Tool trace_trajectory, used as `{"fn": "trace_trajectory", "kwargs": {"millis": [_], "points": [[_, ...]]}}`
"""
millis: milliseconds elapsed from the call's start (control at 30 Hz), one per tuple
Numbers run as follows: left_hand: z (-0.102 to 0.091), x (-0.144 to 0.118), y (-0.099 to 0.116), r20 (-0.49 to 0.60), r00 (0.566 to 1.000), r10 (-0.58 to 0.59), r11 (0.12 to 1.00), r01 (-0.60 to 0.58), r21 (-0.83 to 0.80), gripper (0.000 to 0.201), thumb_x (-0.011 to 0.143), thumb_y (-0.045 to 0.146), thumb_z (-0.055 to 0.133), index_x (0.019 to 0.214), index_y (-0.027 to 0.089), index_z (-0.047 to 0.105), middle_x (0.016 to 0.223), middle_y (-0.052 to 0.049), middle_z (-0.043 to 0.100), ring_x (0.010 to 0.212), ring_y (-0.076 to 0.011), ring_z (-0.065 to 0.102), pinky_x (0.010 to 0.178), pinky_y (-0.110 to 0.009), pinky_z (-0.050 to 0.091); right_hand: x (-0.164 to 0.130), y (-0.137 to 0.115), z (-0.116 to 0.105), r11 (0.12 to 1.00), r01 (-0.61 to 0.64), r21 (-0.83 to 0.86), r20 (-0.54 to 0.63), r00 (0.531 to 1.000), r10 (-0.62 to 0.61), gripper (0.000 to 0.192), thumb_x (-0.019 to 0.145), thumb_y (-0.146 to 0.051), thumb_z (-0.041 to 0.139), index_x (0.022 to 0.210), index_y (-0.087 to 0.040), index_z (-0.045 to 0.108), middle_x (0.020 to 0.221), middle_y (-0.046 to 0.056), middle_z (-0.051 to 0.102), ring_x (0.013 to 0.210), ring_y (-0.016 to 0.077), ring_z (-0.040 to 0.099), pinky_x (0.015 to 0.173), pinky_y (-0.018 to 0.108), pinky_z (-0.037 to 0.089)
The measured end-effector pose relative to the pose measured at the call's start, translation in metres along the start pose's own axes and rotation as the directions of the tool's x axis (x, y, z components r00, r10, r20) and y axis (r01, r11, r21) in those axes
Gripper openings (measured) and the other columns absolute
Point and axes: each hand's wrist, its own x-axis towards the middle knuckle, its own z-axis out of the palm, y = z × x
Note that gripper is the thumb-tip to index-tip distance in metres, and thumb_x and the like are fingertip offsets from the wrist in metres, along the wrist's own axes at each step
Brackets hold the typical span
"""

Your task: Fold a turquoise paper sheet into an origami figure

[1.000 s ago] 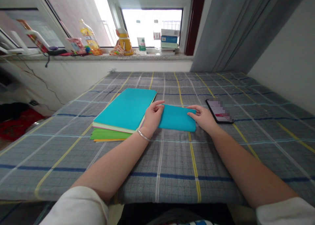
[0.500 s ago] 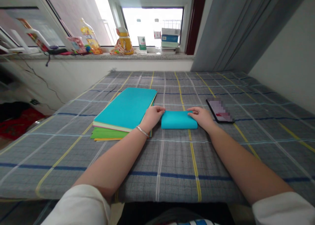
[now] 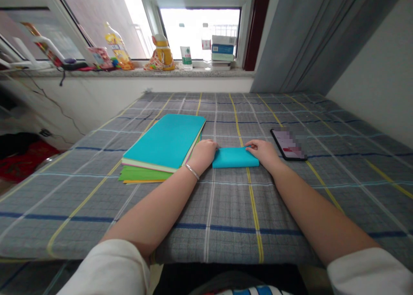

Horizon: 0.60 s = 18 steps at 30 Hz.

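A folded teal paper (image 3: 235,157), smooth and matte, lies as a narrow flat strip on the plaid cloth, pressed between both hands. From my remote seat I see the left hand (image 3: 204,153) curled loosely against the strip's left end, fingers bent and touching the paper's edge, a thin silver bangle (image 3: 192,171) around the wrist. The right hand (image 3: 265,152) rests on the strip's right end, fingers half bent, their tips laid on the far upper corner; neither hand has the paper closed in a fist, both bear down on it.

Just beside the left hand sits a stack of coloured sheets (image 3: 164,143), teal on top with pale, green and orange edges fanning out beneath, its corners crisp. Near the right hand a dark glossy phone (image 3: 288,144) lies flat, screen up. The table cover (image 3: 226,209) is a grey woven check crossed by yellow, white and blue lines. Beyond, a speckled stone windowsill (image 3: 135,73) carries plastic bottles (image 3: 118,48) and stacked boxes (image 3: 222,49), with a grey pleated curtain (image 3: 306,36) hanging at right.
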Motion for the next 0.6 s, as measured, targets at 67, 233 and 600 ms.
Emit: {"fn": "trace_trajectory", "kwargs": {"millis": [67, 233, 600], "points": [[-0.0006, -0.0010, 0.0017, -0.003, 1.000, 0.008, 1.000, -0.008, 0.026, 0.029, 0.093, 0.017, 0.046, 0.094, 0.013, 0.075, 0.094, -0.015, 0.070, 0.090, -0.0246, 0.066, 0.082, -0.035, 0.050, 0.0011, 0.0017, 0.0008, 0.999, 0.019, -0.029, 0.002, 1.000, -0.019, 0.015, 0.077, -0.021, 0.068, 0.088, -0.023, 0.077, 0.080, 0.002, 0.074, 0.077, 0.0196, 0.068, 0.078, 0.033, 0.051], [-0.0012, -0.0040, 0.0015, -0.021, 0.999, 0.031, 0.999, -0.030, 0.040, 0.030, 0.094, 0.019, 0.047, 0.103, 0.021, 0.075, 0.098, -0.010, 0.068, 0.090, -0.0221, 0.065, 0.079, -0.032, 0.049, 0.0028, 0.0051, 0.0017, 0.999, 0.028, -0.043, 0.021, 0.999, -0.027, 0.015, 0.079, -0.022, 0.066, 0.088, -0.023, 0.078, 0.085, 0.004, 0.075, 0.081, 0.0205, 0.068, 0.079, 0.033, 0.050], [-0.0045, 0.0015, 0.0037, 0.021, 0.984, 0.179, 0.983, -0.180, 0.040, 0.027, 0.090, 0.026, 0.052, 0.095, 0.015, 0.077, 0.101, -0.012, 0.068, 0.098, -0.0244, 0.061, 0.089, -0.035, 0.047, 0.0030, 0.0054, 0.0028, 1.000, -0.026, 0.018, 0.008, 1.000, 0.026, 0.014, 0.077, -0.022, 0.067, 0.086, -0.023, 0.078, 0.080, 0.003, 0.075, 0.078, 0.0202, 0.068, 0.080, 0.034, 0.052]]}}
